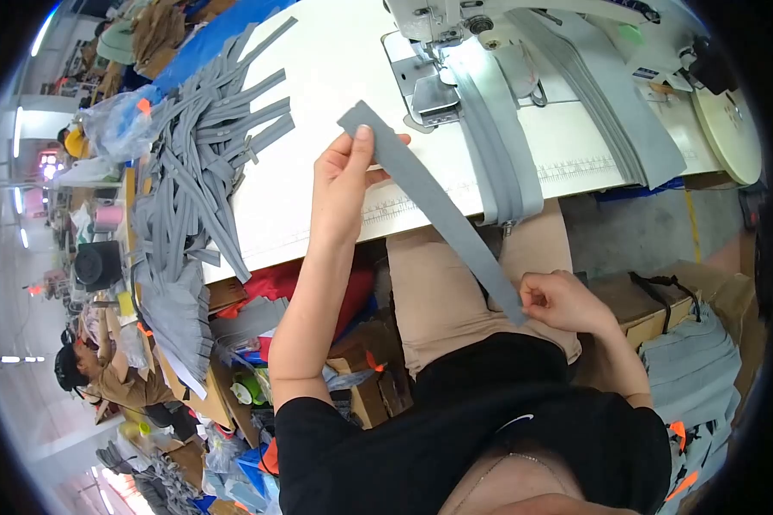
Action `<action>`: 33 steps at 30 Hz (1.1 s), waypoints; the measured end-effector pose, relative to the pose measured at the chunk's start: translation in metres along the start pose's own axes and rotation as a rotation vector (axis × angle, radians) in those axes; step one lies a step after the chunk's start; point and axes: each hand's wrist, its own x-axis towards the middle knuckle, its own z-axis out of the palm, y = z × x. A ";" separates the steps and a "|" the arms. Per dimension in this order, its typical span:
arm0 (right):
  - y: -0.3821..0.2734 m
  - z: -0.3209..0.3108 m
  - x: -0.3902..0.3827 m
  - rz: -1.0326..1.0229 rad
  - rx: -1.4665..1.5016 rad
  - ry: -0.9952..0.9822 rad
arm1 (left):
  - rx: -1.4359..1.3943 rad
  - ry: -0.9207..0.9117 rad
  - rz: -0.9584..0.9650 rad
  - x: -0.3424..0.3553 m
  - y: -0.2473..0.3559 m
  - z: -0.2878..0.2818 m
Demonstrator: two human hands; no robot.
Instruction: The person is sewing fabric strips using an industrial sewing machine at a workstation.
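A long grey fabric strip (pixel 442 210) stretches at a slant in front of me, from over the table edge down to my lap. My left hand (pixel 345 172) pinches its upper end, thumb on top. At the lower end, my right hand (pixel 563 302) has its fingers curled closed against the strip's edge. Beyond the strip, a sewing machine (pixel 438 86) stands with its light on. Grey zipper tape (pixel 494 163) runs from beside its needle area over the table's front edge, with a zipper pull (pixel 508 228) hanging at the end.
A tangled heap of grey zipper strips (pixel 185 163) covers the table's left side. Stacked grey fabric pieces (pixel 614 112) lie right of the machine. A box with grey cloth (pixel 691 360) stands at my right. Another person (pixel 103 360) works far left.
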 end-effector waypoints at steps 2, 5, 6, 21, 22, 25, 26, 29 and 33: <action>-0.013 -0.017 0.000 -0.056 -0.452 -0.144 | 0.011 -0.022 -0.024 -0.005 -0.006 0.003; -0.039 -0.021 0.011 -0.372 -0.302 0.137 | -0.013 -0.101 -0.060 -0.016 -0.007 0.016; -0.058 -0.021 0.017 -0.419 -0.122 0.246 | -0.049 -0.151 -0.072 -0.020 -0.005 0.022; -0.114 0.009 0.076 -0.658 -0.176 1.006 | -0.138 -0.314 -0.087 -0.023 -0.003 0.037; -0.113 0.010 0.079 -0.645 -0.015 0.976 | -0.148 -0.325 -0.114 -0.021 -0.003 0.037; -0.112 0.009 0.082 -0.591 0.138 0.914 | -0.197 -0.293 -0.110 -0.019 0.002 0.042; -0.113 0.008 0.083 -0.592 0.139 0.914 | -0.196 -0.293 -0.110 -0.019 0.004 0.045; -0.114 0.006 0.085 -0.538 0.166 0.836 | -0.126 -0.227 -0.012 -0.016 0.005 0.047; -0.120 0.003 0.088 -0.457 0.206 0.773 | -0.047 -0.219 0.065 -0.010 -0.001 0.044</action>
